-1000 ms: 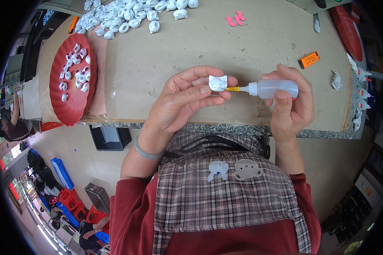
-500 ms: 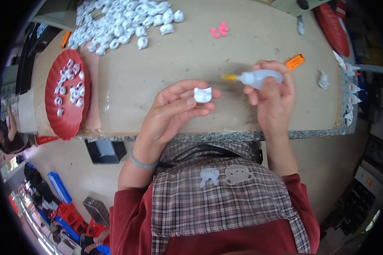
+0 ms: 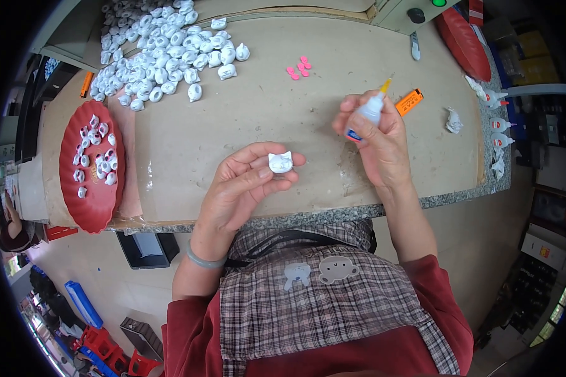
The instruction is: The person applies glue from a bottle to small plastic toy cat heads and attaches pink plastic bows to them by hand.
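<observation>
Between the thumb and fingers of my left hand (image 3: 242, 182) is a small white cat-head figurine (image 3: 280, 163), its two ears pointing away from me. My right hand (image 3: 382, 138) is wrapped round a small glue bottle (image 3: 369, 110), whose yellow nozzle (image 3: 387, 85) points up and away to the right. The bottle and the figurine are well apart. Several small pink bow-shaped pieces (image 3: 299, 68) lie on the table beyond my hands. Beside my right hand rests an orange box cutter (image 3: 410, 102).
A heap of white figurines (image 3: 170, 63) covers the far left of the table. Nearer on the left, a red scalloped tray (image 3: 100, 207) holds several pink-and-white pieces. At the right edge stand several glue bottles (image 3: 499, 124), with a crumpled tissue (image 3: 454, 120) and another red tray (image 3: 462, 44) nearby.
My right hand has tipped the glue bottle from lying sideways, nozzle toward the figurine, to nozzle up and away. The figurine's face now shows more clearly. The whole view has shifted.
</observation>
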Motion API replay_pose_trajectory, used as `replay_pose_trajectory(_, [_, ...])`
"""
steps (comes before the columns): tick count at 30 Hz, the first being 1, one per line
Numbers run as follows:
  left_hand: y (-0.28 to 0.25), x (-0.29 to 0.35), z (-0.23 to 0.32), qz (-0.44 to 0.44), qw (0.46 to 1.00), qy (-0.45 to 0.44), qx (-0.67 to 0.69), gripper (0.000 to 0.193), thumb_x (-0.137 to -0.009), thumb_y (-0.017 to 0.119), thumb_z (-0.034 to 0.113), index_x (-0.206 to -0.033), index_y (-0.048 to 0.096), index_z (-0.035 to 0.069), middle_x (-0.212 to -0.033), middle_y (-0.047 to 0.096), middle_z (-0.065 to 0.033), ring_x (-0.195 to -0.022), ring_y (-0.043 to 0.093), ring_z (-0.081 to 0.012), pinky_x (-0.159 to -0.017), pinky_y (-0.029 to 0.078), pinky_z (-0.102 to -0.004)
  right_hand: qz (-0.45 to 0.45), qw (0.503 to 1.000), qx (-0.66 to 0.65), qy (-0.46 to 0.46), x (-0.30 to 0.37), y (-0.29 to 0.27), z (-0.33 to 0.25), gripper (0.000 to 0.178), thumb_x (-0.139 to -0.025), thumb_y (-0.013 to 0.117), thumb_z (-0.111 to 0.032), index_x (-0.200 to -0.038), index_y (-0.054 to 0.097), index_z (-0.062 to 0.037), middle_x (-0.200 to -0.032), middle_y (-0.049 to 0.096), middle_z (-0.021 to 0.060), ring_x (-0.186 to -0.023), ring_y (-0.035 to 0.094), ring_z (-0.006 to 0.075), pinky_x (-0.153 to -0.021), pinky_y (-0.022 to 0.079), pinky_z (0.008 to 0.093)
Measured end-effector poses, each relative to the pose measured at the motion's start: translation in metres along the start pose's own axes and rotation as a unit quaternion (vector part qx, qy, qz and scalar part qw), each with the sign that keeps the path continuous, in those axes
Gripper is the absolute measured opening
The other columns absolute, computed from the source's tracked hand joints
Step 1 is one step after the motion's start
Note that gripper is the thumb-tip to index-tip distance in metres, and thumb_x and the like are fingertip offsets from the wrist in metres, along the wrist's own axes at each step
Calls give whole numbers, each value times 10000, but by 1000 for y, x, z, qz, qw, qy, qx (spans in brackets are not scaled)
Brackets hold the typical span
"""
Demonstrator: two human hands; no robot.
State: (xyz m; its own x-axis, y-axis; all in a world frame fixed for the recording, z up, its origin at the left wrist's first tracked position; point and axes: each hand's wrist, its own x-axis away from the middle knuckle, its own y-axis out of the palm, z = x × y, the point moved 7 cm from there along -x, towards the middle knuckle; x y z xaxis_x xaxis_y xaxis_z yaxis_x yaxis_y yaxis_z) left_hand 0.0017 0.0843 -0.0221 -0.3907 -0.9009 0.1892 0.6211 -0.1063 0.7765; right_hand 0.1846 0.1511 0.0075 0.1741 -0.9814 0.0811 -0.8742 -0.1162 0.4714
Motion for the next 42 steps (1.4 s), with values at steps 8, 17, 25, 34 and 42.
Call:
replay_pose_trajectory(8, [2,2,-2,1,1000,-16,2,294,-872,534,35,-1161,542,-19,-1130,586,-241,-976,630,-236,-851,523,-309,24,906,419,-58,-41,-2,-21,110,-809,638,-66,-892,574,-31,-820,590,42,-726,581,142,-637,453,262])
replay_pose_trajectory(17, [4,0,0,-22,1000,-10,-10,298,-876,530,39,-1169,539,-14,-1130,592,-225,-952,630,-223,-846,516,-304,-61,747,626,-215,-71,42,-13,158,-771,666,-76,-920,649,-25,-855,621,105,-734,620,269,-680,496,348])
replay_pose_trajectory(25, [5,1,-1,5,1000,-8,-2,282,-866,549,34,-1139,544,-34,-1098,588,-258,-908,642,-235,-807,542,-298,-96,673,689,-250,-78,44,-4,161,-784,670,-124,-903,647,-19,-837,624,94,-703,615,265,-650,498,353])
replay_pose_trajectory(34, [2,2,-1,2,1000,0,-1,311,-886,533,52,-1187,521,-22,-1118,590,-230,-932,632,-216,-831,522,-297,-60,955,286,55,-48,20,1,69,-824,613,-63,-870,624,-13,-751,638,71,-579,572,74,-497,461,207])
replay_pose_trajectory(42, [7,1,1,47,997,38,-51,323,-894,539,63,-1194,513,-52,-1093,606,-210,-890,629,-184,-798,517,-276,-100,979,141,106,6,30,9,66,-831,594,9,-897,595,10,-752,635,86,-579,580,93,-506,479,212])
